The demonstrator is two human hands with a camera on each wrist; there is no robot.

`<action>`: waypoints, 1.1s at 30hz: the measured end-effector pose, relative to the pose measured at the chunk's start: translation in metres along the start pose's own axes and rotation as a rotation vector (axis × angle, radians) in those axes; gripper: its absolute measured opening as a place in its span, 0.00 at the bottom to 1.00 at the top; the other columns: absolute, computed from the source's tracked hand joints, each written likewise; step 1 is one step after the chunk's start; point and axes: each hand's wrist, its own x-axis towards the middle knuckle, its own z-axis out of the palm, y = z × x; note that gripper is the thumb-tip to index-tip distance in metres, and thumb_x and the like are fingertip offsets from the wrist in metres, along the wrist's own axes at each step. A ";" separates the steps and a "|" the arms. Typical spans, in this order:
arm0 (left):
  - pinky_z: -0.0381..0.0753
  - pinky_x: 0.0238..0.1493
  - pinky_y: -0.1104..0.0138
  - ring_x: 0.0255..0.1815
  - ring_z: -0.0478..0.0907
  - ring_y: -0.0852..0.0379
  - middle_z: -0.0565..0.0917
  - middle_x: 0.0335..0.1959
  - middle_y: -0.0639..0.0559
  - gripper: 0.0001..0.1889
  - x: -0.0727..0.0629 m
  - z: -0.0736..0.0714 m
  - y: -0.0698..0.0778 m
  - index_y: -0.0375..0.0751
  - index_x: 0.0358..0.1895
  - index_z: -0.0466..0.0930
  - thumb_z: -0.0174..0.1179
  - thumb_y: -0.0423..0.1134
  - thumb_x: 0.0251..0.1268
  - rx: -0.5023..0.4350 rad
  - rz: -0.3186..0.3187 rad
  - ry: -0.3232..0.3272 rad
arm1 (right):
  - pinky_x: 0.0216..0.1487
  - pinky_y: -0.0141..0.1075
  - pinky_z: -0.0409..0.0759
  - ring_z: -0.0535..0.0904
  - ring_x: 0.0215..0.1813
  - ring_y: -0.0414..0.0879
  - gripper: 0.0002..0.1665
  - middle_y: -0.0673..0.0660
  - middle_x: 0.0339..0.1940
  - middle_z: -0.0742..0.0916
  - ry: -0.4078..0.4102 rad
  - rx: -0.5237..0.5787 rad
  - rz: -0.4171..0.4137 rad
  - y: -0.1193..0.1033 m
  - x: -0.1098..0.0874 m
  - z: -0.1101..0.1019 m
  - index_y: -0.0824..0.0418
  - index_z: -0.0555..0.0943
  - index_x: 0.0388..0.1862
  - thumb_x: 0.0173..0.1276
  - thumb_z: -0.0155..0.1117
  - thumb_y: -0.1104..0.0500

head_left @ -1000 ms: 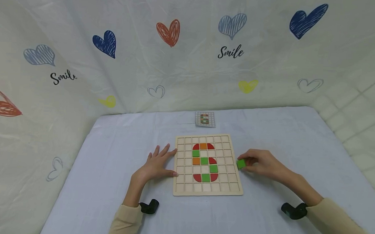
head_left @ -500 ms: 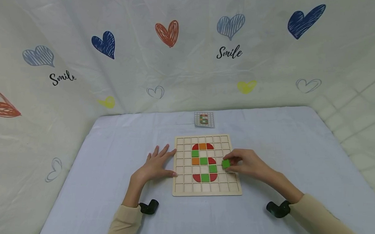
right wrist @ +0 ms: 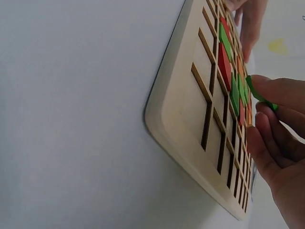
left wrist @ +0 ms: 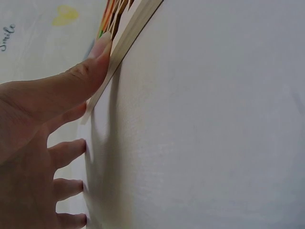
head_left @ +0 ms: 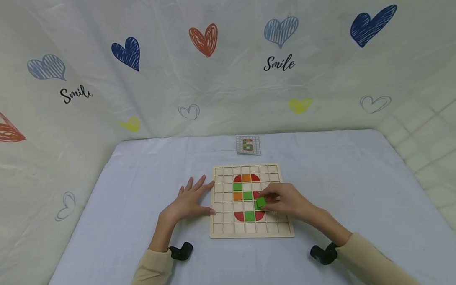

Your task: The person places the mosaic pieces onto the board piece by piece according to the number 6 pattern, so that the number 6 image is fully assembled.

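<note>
A wooden grid board [head_left: 225, 229] lies on the white table, with red, orange and green tiles set in its cells. My right hand [head_left: 291, 200] pinches a green square tile [head_left: 261, 202] between thumb and fingertips, tilted over the board's middle right. In the head view it overlaps another green tile and part of a red rounded tile. The right wrist view shows the held green tile [right wrist: 261, 93] nearly edge-on above the cells. My left hand [head_left: 188, 204] lies with fingers spread at the board's left side, thumb and index fingertip on its edge.
Behind the board lies a small printed card [head_left: 248, 145] with a coloured grid pattern. A white cloth covers the table [head_left: 344, 163]. A pale curtain [head_left: 230, 84] with printed hearts hangs behind it. Each wrist wears a black camera [head_left: 324, 254].
My right hand has carried the green tile leftward, from beside the board's right edge to over the tiles at its middle. The left hand has stayed in place.
</note>
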 end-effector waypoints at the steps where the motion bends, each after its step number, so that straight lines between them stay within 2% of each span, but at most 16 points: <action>1: 0.39 0.78 0.31 0.85 0.34 0.32 0.49 0.86 0.46 0.50 0.000 0.000 0.000 0.55 0.81 0.61 0.76 0.55 0.55 -0.001 0.002 0.001 | 0.41 0.29 0.82 0.78 0.37 0.41 0.18 0.47 0.34 0.86 -0.001 0.004 -0.005 -0.001 0.002 0.002 0.62 0.89 0.49 0.59 0.80 0.62; 6: 0.39 0.79 0.32 0.85 0.33 0.32 0.49 0.86 0.46 0.50 -0.001 0.000 -0.001 0.55 0.81 0.61 0.76 0.55 0.56 -0.004 0.008 -0.001 | 0.40 0.29 0.82 0.78 0.36 0.41 0.17 0.47 0.34 0.88 -0.001 0.011 -0.030 -0.008 0.011 0.011 0.63 0.90 0.47 0.59 0.81 0.61; 17: 0.37 0.79 0.31 0.85 0.32 0.32 0.48 0.86 0.47 0.49 -0.001 0.000 0.000 0.56 0.81 0.61 0.76 0.55 0.57 -0.022 0.023 -0.003 | 0.39 0.29 0.80 0.77 0.37 0.40 0.15 0.48 0.35 0.88 -0.060 0.029 -0.061 -0.020 0.026 0.025 0.60 0.90 0.47 0.61 0.79 0.60; 25: 0.37 0.79 0.32 0.85 0.32 0.33 0.48 0.86 0.47 0.49 0.001 0.001 0.000 0.56 0.81 0.60 0.75 0.55 0.57 -0.026 0.023 -0.012 | 0.43 0.29 0.81 0.79 0.40 0.40 0.14 0.47 0.38 0.88 -0.094 0.044 -0.043 -0.020 0.034 0.032 0.58 0.89 0.46 0.62 0.79 0.60; 33: 0.36 0.79 0.33 0.86 0.31 0.34 0.47 0.86 0.48 0.49 0.005 0.001 0.003 0.57 0.82 0.60 0.75 0.56 0.58 -0.020 0.014 -0.038 | 0.40 0.30 0.77 0.74 0.38 0.40 0.12 0.48 0.35 0.85 -0.106 0.015 -0.034 -0.018 0.036 0.038 0.59 0.90 0.45 0.61 0.79 0.61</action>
